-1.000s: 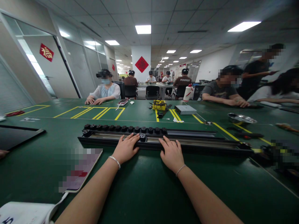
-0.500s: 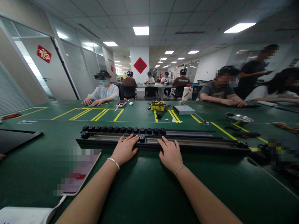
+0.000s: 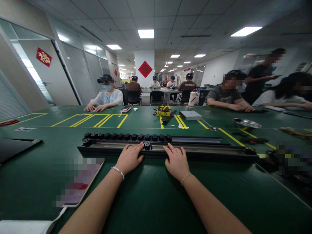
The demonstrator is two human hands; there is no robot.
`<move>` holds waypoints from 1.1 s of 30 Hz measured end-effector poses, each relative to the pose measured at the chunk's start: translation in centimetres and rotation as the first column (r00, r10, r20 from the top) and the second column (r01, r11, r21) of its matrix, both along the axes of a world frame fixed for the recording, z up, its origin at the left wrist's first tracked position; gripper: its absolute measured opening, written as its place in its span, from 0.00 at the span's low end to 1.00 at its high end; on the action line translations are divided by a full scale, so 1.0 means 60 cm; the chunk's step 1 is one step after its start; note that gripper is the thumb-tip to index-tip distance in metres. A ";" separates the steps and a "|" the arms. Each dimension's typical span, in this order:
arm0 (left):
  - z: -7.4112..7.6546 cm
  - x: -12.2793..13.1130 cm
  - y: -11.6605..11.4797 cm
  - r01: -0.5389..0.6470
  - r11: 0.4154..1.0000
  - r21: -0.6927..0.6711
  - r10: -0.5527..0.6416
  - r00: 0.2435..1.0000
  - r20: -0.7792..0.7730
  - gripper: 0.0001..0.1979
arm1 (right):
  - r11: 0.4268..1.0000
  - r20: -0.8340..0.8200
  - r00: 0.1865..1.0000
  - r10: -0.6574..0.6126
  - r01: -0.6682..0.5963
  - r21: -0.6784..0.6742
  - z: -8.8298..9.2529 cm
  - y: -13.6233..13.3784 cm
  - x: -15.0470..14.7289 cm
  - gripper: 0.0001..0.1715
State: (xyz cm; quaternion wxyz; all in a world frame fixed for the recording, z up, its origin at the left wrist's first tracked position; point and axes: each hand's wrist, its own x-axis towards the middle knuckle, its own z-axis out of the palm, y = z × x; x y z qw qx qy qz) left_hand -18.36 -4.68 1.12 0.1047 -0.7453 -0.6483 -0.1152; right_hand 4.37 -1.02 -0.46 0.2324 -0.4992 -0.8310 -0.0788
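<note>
A long black track (image 3: 200,157) lies across the table in front of me, with a pale strip along its channel. My left hand (image 3: 129,158) rests on its near edge, fingers stretched out, the fingertips beside a round black socket-like module (image 3: 147,145) in the channel. To the right of that module, my right hand (image 3: 176,161) lies on the same edge with its fingers spread. Another such module (image 3: 87,142) sits at the track's left end. Behind runs a second black rail (image 3: 195,139), topped on its left part by a row of several round black modules (image 3: 127,136).
A phone (image 3: 84,183) with a white cable lies left of my arms, near a white block (image 3: 24,226). Farther back are a yellow box with cables (image 3: 163,111), a grey box (image 3: 190,115) and a metal bowl (image 3: 246,123). People sit across the green table (image 3: 146,195).
The view has shifted slightly, so everything sits a little farther left and lower. Both hands keep their place on the track. A bit of something at the far left edge has gone from view.
</note>
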 end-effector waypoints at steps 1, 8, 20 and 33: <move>0.000 0.000 0.000 0.000 1.000 0.001 0.000 1.000 -0.001 0.26 | 1.000 0.003 1.000 -0.002 0.002 -0.001 0.000 0.000 0.000 0.29; 0.000 -0.002 -0.001 -0.004 1.000 -0.001 0.004 1.000 -0.014 0.27 | 1.000 0.012 1.000 -0.003 0.003 -0.004 0.002 -0.001 0.001 0.29; 0.004 0.003 -0.001 -0.003 1.000 -0.015 0.003 1.000 -0.025 0.27 | 1.000 0.009 1.000 0.005 -0.005 -0.006 0.002 -0.002 0.001 0.30; 0.006 0.005 -0.001 0.001 1.000 -0.012 -0.001 1.000 -0.019 0.26 | 1.000 0.008 1.000 0.000 0.000 -0.005 0.002 -0.002 0.001 0.30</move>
